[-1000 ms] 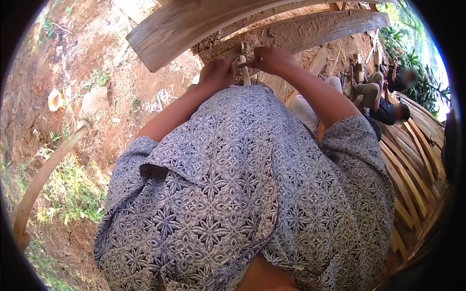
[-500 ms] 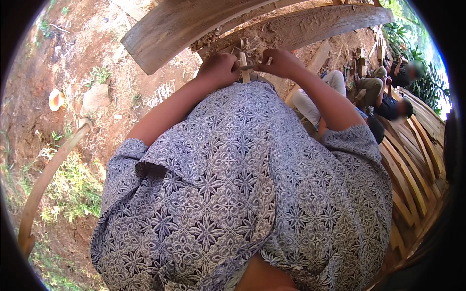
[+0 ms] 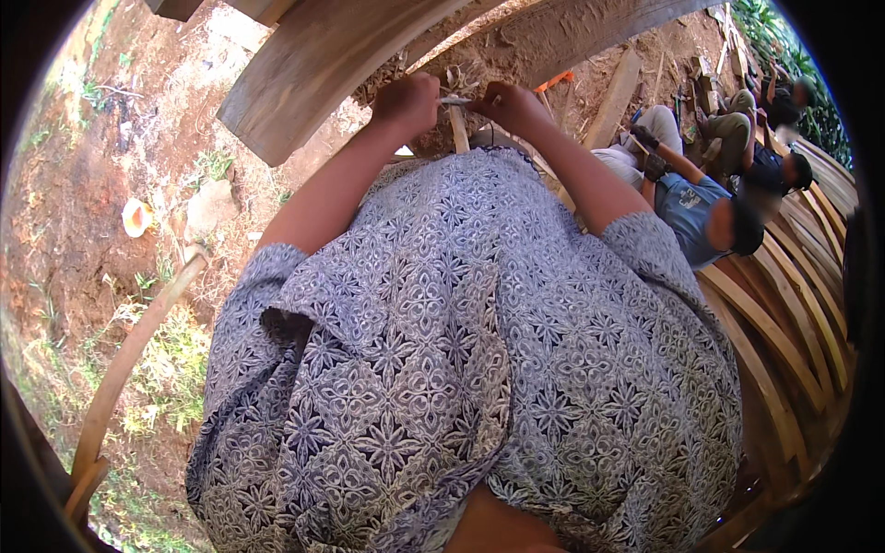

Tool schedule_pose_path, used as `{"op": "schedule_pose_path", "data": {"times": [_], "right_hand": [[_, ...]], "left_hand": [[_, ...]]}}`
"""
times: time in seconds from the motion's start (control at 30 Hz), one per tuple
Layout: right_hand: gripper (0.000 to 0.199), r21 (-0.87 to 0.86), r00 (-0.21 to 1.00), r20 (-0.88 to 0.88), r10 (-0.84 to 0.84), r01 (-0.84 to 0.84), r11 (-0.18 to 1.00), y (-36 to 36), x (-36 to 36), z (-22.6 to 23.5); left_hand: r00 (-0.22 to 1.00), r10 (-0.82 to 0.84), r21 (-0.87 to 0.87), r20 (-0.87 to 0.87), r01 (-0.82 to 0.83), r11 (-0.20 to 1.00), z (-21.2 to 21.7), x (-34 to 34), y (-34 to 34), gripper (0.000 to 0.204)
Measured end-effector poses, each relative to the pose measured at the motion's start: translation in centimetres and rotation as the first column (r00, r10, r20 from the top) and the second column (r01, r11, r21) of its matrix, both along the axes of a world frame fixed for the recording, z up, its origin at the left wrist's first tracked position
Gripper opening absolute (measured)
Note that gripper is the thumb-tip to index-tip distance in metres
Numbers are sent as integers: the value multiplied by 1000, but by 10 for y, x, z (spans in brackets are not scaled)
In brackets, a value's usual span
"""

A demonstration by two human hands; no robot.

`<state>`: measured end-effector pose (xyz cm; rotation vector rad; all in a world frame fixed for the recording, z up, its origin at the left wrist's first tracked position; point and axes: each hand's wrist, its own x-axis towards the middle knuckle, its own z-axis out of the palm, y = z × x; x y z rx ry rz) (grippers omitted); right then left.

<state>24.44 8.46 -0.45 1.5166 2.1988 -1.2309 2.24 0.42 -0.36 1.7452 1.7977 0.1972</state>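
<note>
Both my hands are up at the top middle of the head view, fingers curled in. Between them runs a thin grey blade-like tool (image 3: 454,100), level and crosswise; its ends vanish into my fists. My left hand (image 3: 406,103) closes round one end, my right hand (image 3: 513,109) round the other. Just below the tool, a narrow pale wood strip (image 3: 459,131) points toward my body, its lower end at my patterned shirt. Curled shavings (image 3: 458,77) lie just beyond the tool. The exact kind of tool is too small to make out.
A thick curved plank (image 3: 309,78) arches past my left hand, with another board (image 3: 590,37) behind. To the right sit several people, the nearest in a blue shirt (image 3: 693,207), beside curved timber pieces (image 3: 770,313). A bent wood piece (image 3: 138,341) and a stone (image 3: 212,210) are left.
My hands and the tool have moved slightly farther from my body along the strip. The view has shifted, so more of the blue-shirted person shows at the right.
</note>
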Motion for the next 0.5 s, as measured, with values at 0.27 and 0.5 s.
{"op": "schedule_pose_path", "data": {"times": [0.27,0.5], "right_hand": [[58,15,997,-37,72,-72,997,-14,17,12],[53,-137,995,94,-30,42,990,-60,5,83]], "left_hand": [[993,-58,-140,107,73,988,44,-3,-12,21],[977,-107,-91,185,125,988,73,-12,-45,19]]}}
